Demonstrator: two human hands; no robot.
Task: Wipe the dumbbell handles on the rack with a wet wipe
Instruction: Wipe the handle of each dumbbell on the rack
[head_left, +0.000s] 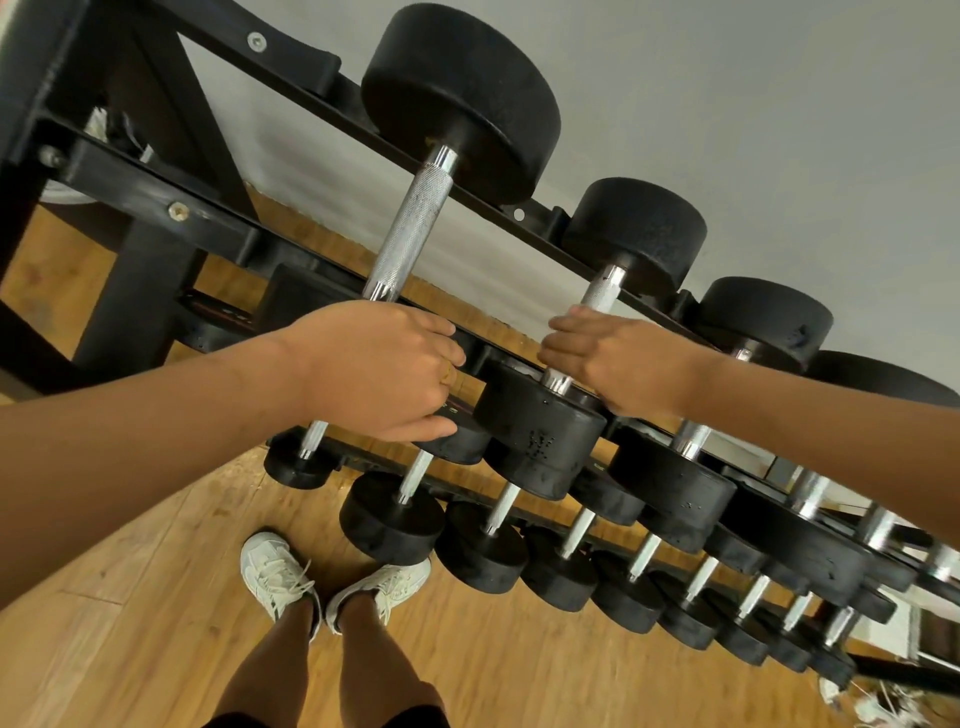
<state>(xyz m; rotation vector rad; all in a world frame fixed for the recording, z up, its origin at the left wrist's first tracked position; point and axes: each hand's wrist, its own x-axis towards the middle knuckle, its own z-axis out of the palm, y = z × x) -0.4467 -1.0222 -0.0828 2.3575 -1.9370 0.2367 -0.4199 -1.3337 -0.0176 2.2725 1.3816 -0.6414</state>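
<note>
Dumbbell handles (410, 228) — knurled steel, round black heads (460, 98), right grip (613, 358) wrapped round one, left grip (379, 369) clamped over a head

The left grip (384, 369) is curled over the near end of the first handle (410, 228). The right grip (613, 358) is wrapped round the second handle (597, 293), just right of the left grip. More dumbbells (763, 317) are racked rightward of the right grip. A lower row (556, 577) is shelved on the rack (130, 182) beneath both grips, nearer the shoes (275, 571).
</note>
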